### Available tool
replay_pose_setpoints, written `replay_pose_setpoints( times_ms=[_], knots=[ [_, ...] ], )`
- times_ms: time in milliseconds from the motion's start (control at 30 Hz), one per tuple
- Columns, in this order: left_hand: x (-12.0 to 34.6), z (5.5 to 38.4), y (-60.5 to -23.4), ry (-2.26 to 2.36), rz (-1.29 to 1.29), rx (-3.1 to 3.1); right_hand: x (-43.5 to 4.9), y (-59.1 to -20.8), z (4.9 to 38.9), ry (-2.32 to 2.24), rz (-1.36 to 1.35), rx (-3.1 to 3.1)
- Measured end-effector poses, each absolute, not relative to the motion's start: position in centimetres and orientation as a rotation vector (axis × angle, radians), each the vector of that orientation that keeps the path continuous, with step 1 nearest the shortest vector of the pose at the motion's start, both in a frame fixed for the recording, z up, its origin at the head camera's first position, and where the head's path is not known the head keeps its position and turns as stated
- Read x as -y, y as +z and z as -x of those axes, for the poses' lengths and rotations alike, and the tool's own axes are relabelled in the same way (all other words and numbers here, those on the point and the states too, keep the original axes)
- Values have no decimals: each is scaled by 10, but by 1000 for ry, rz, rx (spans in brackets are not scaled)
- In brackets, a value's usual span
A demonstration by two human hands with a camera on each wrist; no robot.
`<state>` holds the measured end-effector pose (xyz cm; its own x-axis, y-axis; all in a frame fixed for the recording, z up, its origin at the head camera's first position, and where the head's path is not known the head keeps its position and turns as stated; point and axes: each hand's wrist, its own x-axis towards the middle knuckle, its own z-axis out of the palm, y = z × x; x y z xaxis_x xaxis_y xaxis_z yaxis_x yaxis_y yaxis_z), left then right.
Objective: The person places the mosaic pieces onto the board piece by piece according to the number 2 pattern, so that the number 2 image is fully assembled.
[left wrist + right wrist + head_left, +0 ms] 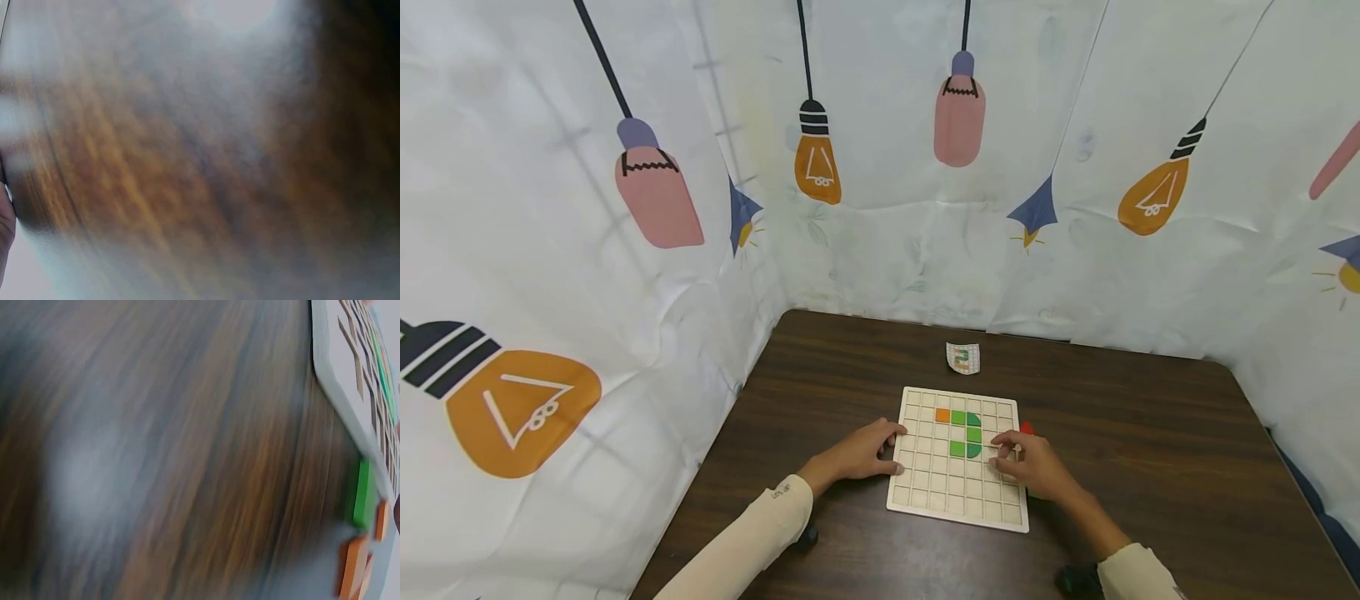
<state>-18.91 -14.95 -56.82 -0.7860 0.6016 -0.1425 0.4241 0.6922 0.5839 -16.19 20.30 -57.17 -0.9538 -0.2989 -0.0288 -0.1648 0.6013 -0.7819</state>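
A pale wooden grid board lies on the dark table. Set in its squares are an orange square tile, several green square tiles and two darker green tiles with a rounded corner. At the board's left edge rests my left hand, thumb and forefinger spread along the rim. My right hand hovers over the right side of the board, its thumb and forefinger apart beside the green tiles. In the right wrist view, a green block and an orange block lie next to the board.
A small card with a coloured grid pattern lies beyond the board. A red piece shows behind the right hand. White cloth printed with lamps hangs around the table. The left wrist view is mostly blurred tabletop.
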Motion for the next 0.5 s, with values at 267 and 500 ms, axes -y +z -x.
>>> replay_pose_setpoints(
  times_ms=[267,500],
  knots=[
    [150,189,-568,772,-809,-2584,-233,-571,165,-1267,366,-2816],
    [149,189,-568,772,-807,-2587,-244,-569,179,-1193,215,-2901]
  ],
)
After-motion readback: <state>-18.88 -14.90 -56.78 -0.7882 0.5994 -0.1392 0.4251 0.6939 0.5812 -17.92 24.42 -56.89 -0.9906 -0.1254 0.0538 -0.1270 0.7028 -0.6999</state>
